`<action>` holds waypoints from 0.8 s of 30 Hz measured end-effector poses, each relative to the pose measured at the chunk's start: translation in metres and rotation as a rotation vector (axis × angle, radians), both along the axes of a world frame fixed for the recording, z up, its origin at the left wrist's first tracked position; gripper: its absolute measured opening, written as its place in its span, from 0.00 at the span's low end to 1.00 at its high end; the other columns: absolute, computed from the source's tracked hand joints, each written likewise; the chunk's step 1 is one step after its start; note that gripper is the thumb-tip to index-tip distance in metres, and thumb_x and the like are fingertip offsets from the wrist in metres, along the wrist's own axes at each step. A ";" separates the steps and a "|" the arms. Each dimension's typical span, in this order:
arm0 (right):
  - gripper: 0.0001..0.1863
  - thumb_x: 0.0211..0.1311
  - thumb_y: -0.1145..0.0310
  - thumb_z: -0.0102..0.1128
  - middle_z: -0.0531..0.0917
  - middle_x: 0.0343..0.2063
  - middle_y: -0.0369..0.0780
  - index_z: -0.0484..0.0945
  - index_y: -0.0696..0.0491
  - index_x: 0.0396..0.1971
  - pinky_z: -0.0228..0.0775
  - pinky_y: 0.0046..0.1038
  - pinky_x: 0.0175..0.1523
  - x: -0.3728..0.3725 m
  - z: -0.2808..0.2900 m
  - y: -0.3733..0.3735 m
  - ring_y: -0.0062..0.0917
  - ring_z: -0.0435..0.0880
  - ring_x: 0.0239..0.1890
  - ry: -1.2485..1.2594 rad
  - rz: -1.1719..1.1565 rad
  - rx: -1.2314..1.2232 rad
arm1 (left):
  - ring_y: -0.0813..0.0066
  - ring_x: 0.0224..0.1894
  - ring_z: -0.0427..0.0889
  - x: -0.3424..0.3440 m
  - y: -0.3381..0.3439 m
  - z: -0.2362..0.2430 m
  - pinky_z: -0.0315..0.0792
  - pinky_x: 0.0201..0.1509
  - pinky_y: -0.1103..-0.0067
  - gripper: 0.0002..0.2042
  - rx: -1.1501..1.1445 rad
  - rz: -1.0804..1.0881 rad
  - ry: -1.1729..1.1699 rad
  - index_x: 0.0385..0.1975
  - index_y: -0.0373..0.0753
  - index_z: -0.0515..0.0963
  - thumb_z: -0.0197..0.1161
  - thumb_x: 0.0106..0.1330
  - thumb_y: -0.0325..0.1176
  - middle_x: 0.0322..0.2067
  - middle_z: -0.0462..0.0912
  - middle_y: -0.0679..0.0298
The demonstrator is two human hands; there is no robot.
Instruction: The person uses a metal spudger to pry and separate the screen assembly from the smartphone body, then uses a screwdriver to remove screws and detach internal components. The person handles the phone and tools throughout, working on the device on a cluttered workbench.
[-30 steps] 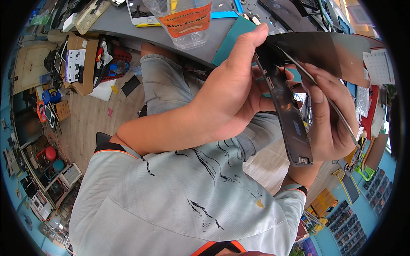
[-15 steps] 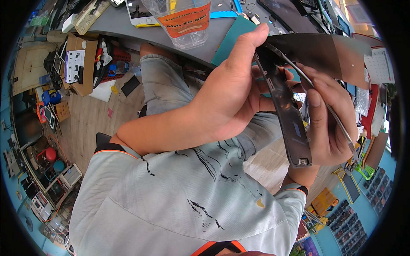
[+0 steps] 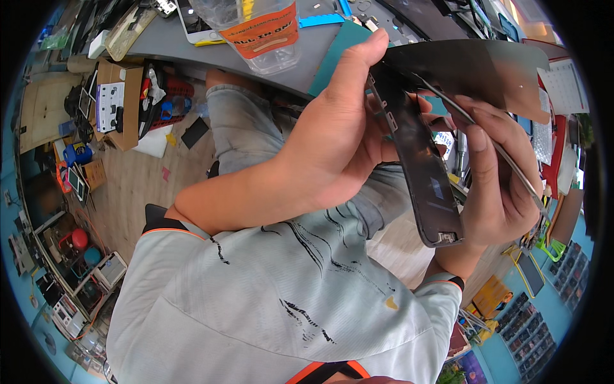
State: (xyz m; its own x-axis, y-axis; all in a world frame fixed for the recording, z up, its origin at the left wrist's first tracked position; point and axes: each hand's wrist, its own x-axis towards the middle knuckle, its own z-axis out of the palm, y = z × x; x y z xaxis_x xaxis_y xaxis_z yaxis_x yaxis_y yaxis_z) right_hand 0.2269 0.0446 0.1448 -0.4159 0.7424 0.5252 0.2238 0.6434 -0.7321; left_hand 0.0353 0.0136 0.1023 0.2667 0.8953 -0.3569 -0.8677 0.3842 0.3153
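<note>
My left hand (image 3: 336, 137) grips a black phone screen panel (image 3: 425, 185) by its upper left edge, thumb up and fingers behind it. The panel is tilted, with small metal tabs along its side and a metal connector at its lower end. A wide dark sheet (image 3: 473, 67) stands away from the panel and meets it near my left thumb. My right hand (image 3: 499, 169) is closed on a thin metal pry tool (image 3: 511, 163). The tool's tip lies between sheet and panel; whether it touches either I cannot tell. Some right fingers are hidden.
Ahead is a grey desk (image 3: 192, 54) with a clear plastic cup (image 3: 272, 57), a teal mat (image 3: 332, 54) and a white phone (image 3: 195, 22). An open cardboard box (image 3: 131, 102) stands on the floor to the left. Shelves (image 3: 524, 333) with small parts are at the lower right.
The panel and both hands have shifted slightly left and up in view. The tool's tip has moved away from the corner by my left thumb, further down along the gap.
</note>
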 end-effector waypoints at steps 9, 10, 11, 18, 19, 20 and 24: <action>0.10 0.69 0.86 0.66 0.90 0.46 0.58 0.85 0.72 0.47 0.85 0.38 0.59 -0.001 0.005 -0.004 0.43 0.92 0.51 -0.120 -0.014 0.085 | 0.74 0.40 0.92 0.001 0.000 -0.002 0.90 0.46 0.71 0.28 0.012 0.013 0.013 0.49 0.41 0.82 0.55 0.80 0.63 0.36 0.89 0.65; 0.09 0.69 0.86 0.66 0.90 0.46 0.58 0.85 0.71 0.47 0.84 0.38 0.60 0.000 0.007 -0.005 0.43 0.92 0.51 -0.143 -0.007 0.113 | 0.74 0.40 0.92 0.001 0.001 -0.003 0.90 0.46 0.71 0.28 0.018 0.006 0.002 0.49 0.41 0.82 0.55 0.81 0.63 0.36 0.89 0.65; 0.09 0.69 0.86 0.66 0.89 0.47 0.58 0.85 0.71 0.47 0.84 0.38 0.60 0.000 0.005 -0.005 0.43 0.91 0.51 -0.130 -0.004 0.122 | 0.73 0.40 0.92 0.002 0.001 -0.003 0.90 0.46 0.71 0.28 0.024 0.006 -0.007 0.49 0.41 0.82 0.55 0.81 0.63 0.36 0.89 0.65; 0.09 0.69 0.87 0.66 0.89 0.46 0.57 0.85 0.71 0.47 0.82 0.36 0.61 0.003 0.006 -0.007 0.41 0.91 0.51 -0.155 -0.022 0.100 | 0.72 0.40 0.92 0.001 0.000 -0.003 0.90 0.47 0.71 0.29 0.013 0.007 -0.001 0.50 0.40 0.81 0.55 0.80 0.64 0.38 0.89 0.64; 0.09 0.69 0.87 0.65 0.89 0.46 0.57 0.85 0.71 0.47 0.82 0.36 0.61 0.003 0.007 -0.007 0.41 0.91 0.51 -0.155 -0.028 0.090 | 0.72 0.41 0.92 0.001 -0.001 -0.003 0.90 0.47 0.71 0.29 0.012 0.004 0.012 0.50 0.40 0.81 0.55 0.80 0.64 0.38 0.89 0.63; 0.09 0.69 0.87 0.65 0.90 0.46 0.57 0.85 0.71 0.47 0.82 0.36 0.61 0.003 0.008 -0.006 0.40 0.91 0.51 -0.149 -0.033 0.078 | 0.71 0.41 0.92 0.001 -0.001 -0.002 0.90 0.47 0.71 0.29 0.012 0.002 0.025 0.50 0.40 0.81 0.55 0.80 0.64 0.38 0.89 0.63; 0.08 0.70 0.87 0.65 0.90 0.45 0.56 0.85 0.72 0.46 0.83 0.34 0.60 -0.003 0.008 -0.010 0.39 0.91 0.50 -0.088 -0.105 0.016 | 0.69 0.42 0.93 0.001 -0.002 -0.001 0.90 0.48 0.71 0.30 0.023 -0.001 0.031 0.50 0.39 0.81 0.55 0.80 0.65 0.38 0.89 0.63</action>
State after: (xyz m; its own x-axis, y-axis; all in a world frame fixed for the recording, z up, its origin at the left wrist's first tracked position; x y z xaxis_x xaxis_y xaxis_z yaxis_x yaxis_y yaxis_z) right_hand 0.2239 0.0350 0.1527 -0.3818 0.7758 0.5024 0.3533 0.6248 -0.6963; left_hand 0.0361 0.0121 0.1015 0.2564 0.9031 -0.3446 -0.8572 0.3772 0.3507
